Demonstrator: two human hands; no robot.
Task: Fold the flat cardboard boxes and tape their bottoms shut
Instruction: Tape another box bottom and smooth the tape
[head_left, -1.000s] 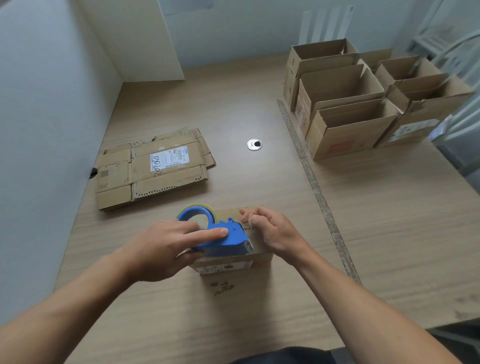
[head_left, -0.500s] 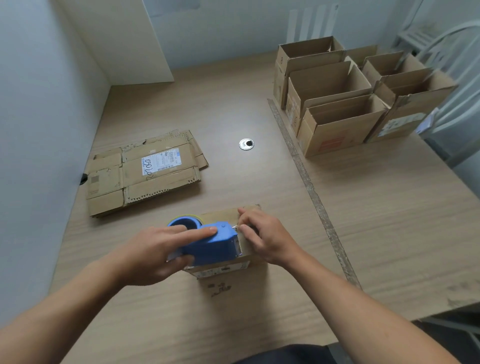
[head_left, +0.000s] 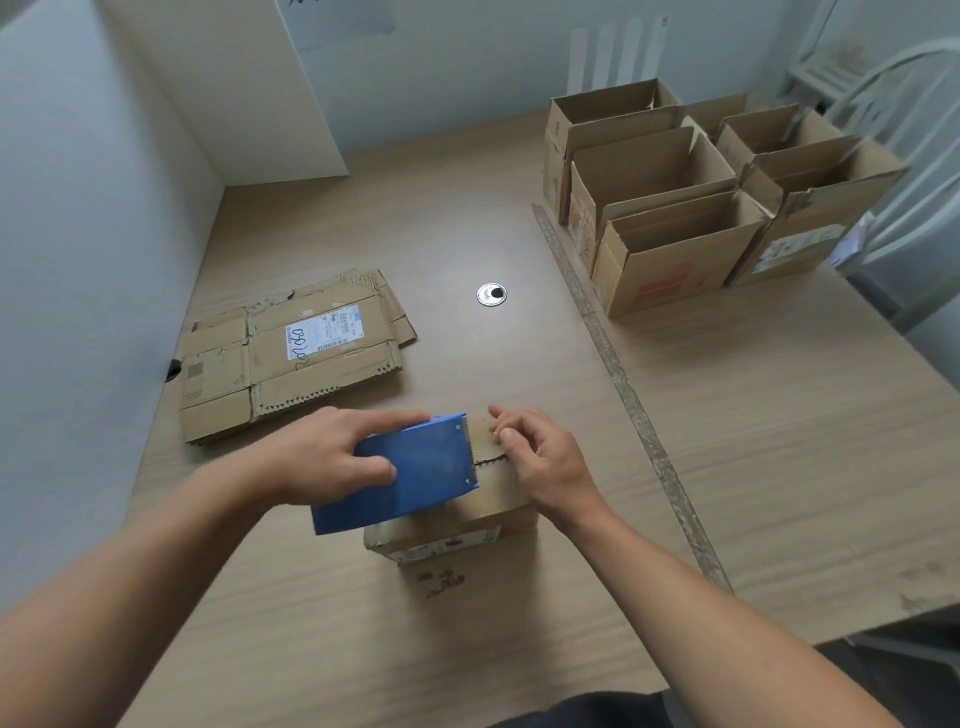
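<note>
A small folded cardboard box (head_left: 488, 506) stands upside down on the wooden table (head_left: 779, 441) in front of me, its bottom flaps facing up. My left hand (head_left: 337, 457) grips a blue tape dispenser (head_left: 415, 475) lying on the box's bottom, its toothed blade pointing right. My right hand (head_left: 540, 457) rests on the right part of the bottom, fingertips curled and pinching at the seam just beyond the blade. The dispenser hides most of the seam. A stack of flat cardboard boxes (head_left: 291, 353) lies at the left.
Several folded open-topped boxes (head_left: 670, 254) stand in rows at the back right. A round metal grommet (head_left: 491, 294) sits mid-table. A worn strip (head_left: 623, 395) runs along the table's seam. Walls close the left and back; a white chair (head_left: 893, 156) stands far right.
My left hand has tipped the dispenser flat onto the box, so its broad blue side faces up and the roll is hidden. My right hand has stayed at the seam.
</note>
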